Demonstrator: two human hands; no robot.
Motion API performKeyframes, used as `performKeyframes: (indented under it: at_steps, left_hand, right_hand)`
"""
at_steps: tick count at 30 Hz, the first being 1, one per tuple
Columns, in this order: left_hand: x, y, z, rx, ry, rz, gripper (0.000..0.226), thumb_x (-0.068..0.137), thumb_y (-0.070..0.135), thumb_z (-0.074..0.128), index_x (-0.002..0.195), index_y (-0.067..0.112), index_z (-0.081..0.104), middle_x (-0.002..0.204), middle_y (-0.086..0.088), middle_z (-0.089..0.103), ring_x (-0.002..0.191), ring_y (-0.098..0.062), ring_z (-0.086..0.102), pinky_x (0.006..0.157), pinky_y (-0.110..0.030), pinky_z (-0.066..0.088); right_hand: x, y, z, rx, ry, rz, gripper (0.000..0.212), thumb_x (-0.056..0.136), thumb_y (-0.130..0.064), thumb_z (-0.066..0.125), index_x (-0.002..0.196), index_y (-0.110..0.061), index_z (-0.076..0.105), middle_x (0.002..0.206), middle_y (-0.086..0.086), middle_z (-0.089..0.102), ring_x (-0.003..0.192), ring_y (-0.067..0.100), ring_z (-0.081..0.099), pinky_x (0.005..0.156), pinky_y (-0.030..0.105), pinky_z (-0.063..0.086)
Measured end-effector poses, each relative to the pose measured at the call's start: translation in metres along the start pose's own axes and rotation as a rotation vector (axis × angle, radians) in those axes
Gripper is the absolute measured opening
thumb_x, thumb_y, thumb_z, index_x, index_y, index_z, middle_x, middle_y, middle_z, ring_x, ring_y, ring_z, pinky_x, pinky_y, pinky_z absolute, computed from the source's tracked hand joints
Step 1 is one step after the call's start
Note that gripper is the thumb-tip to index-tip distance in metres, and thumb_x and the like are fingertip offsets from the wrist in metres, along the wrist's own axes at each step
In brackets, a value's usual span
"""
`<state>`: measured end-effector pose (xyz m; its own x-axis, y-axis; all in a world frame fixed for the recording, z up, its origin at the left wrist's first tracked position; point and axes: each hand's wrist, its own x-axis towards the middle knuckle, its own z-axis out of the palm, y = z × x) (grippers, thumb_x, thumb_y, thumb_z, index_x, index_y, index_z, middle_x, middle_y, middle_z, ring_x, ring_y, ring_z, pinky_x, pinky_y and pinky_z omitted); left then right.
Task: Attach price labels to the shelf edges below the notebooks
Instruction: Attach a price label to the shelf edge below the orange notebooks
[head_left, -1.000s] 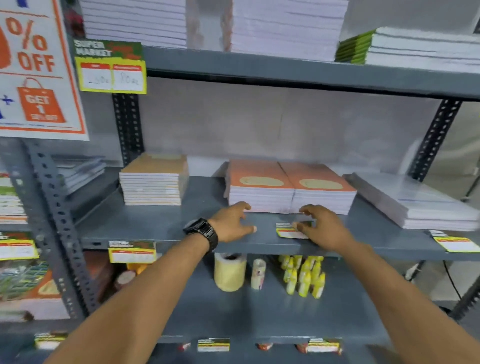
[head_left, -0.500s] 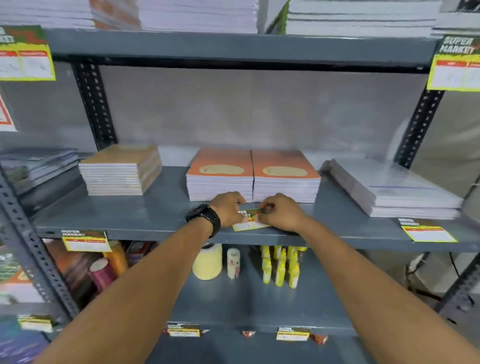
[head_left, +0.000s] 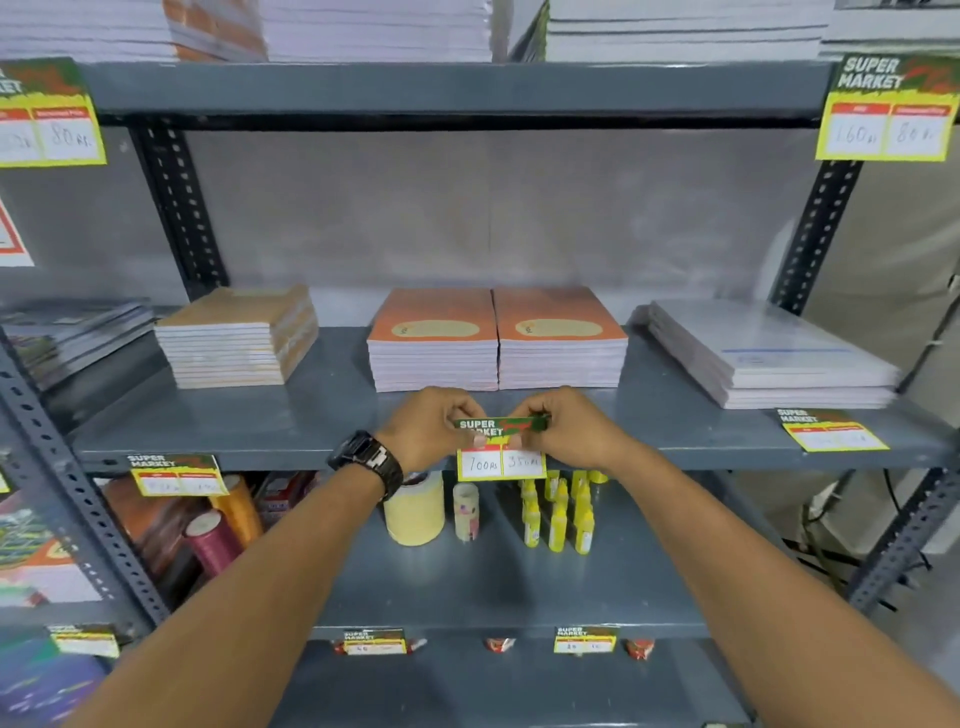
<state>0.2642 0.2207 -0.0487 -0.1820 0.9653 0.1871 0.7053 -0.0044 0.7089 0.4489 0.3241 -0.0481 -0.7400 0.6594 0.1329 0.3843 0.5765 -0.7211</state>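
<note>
A green-and-yellow price label (head_left: 501, 450) hangs over the front edge of the grey middle shelf (head_left: 291, 457), just below two orange notebook stacks (head_left: 496, 340). My left hand (head_left: 431, 428) pinches the label's upper left corner, and my right hand (head_left: 563, 428) pinches its upper right. The lower half with handwritten prices shows between my hands. Another label (head_left: 176, 474) is fixed to the same edge under the brown notebook stack (head_left: 239, 338). A third label (head_left: 831, 429) lies flat on the shelf in front of the white stack (head_left: 769, 353).
Tape rolls (head_left: 415, 509), yellow glue bottles (head_left: 558, 514) and thread spools (head_left: 213, 540) stand on the shelf below. Small labels (head_left: 584, 639) line that lower edge. Large labels (head_left: 888, 109) hang from the top shelf. Slotted uprights (head_left: 176, 208) frame the bay.
The label lay flat on the shelf under my right hand. Both hands then took hold of it and brought it over the front edge, where it now hangs.
</note>
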Motion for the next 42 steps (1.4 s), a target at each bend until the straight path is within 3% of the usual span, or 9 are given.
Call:
performKeyframes:
  at_steps: [3, 8, 15, 23, 34, 42]
  left_hand:
    - [-0.012, -0.001, 0.008, 0.072, 0.048, -0.008, 0.015, 0.073, 0.015, 0.08, 0.08, 0.024, 0.071, 0.084, -0.002, 0.075, 0.075, -0.018, 0.066, 0.069, -0.037, 0.055]
    - [-0.027, -0.003, 0.024, 0.205, 0.11, -0.001, 0.009, 0.076, 0.016, 0.076, 0.082, 0.022, 0.071, 0.078, 0.006, 0.069, 0.071, -0.011, 0.057, 0.057, -0.017, 0.039]
    - [-0.031, -0.007, 0.039, 0.355, 0.15, 0.047, 0.012, 0.082, 0.02, 0.069, 0.094, 0.019, 0.067, 0.098, -0.002, 0.071, 0.091, -0.022, 0.063, 0.075, -0.031, 0.048]
    - [-0.024, -0.004, 0.042, 0.425, 0.179, 0.04, 0.014, 0.08, 0.019, 0.071, 0.092, 0.018, 0.064, 0.099, -0.002, 0.068, 0.092, -0.023, 0.062, 0.071, -0.03, 0.043]
    - [-0.021, -0.002, 0.041, 0.487, 0.154, 0.021, 0.02, 0.08, 0.013, 0.072, 0.094, 0.017, 0.058, 0.101, -0.004, 0.065, 0.088, -0.025, 0.062, 0.068, -0.032, 0.046]
    - [-0.02, -0.002, 0.037, 0.513, 0.171, 0.004, 0.02, 0.079, 0.023, 0.072, 0.086, 0.023, 0.053, 0.097, 0.0, 0.063, 0.084, -0.029, 0.063, 0.07, -0.039, 0.052]
  right_hand:
    - [-0.012, 0.001, 0.012, -0.072, 0.035, 0.003, 0.011, 0.076, -0.014, 0.077, 0.082, -0.023, 0.074, 0.08, -0.004, 0.072, 0.075, 0.01, 0.066, 0.069, 0.028, 0.053]
    - [-0.027, 0.005, 0.033, -0.132, 0.13, 0.029, 0.013, 0.075, -0.014, 0.076, 0.077, -0.026, 0.072, 0.075, -0.005, 0.072, 0.071, 0.01, 0.064, 0.064, 0.023, 0.048]
    - [-0.034, 0.009, 0.044, -0.207, 0.231, 0.061, 0.009, 0.077, -0.017, 0.07, 0.08, -0.025, 0.067, 0.078, -0.002, 0.07, 0.076, 0.02, 0.063, 0.07, 0.035, 0.055]
    - [-0.028, 0.004, 0.047, -0.305, 0.274, 0.075, 0.007, 0.077, -0.014, 0.069, 0.083, -0.015, 0.066, 0.08, 0.009, 0.07, 0.075, 0.029, 0.062, 0.068, 0.042, 0.056]
    - [-0.025, 0.001, 0.056, -0.377, 0.341, 0.098, 0.006, 0.073, -0.015, 0.067, 0.079, -0.014, 0.064, 0.076, 0.009, 0.069, 0.072, 0.03, 0.063, 0.063, 0.037, 0.055]
    - [-0.025, -0.002, 0.053, -0.524, 0.363, 0.084, 0.017, 0.069, -0.016, 0.067, 0.078, -0.015, 0.053, 0.08, 0.004, 0.063, 0.071, 0.027, 0.056, 0.056, 0.032, 0.043]
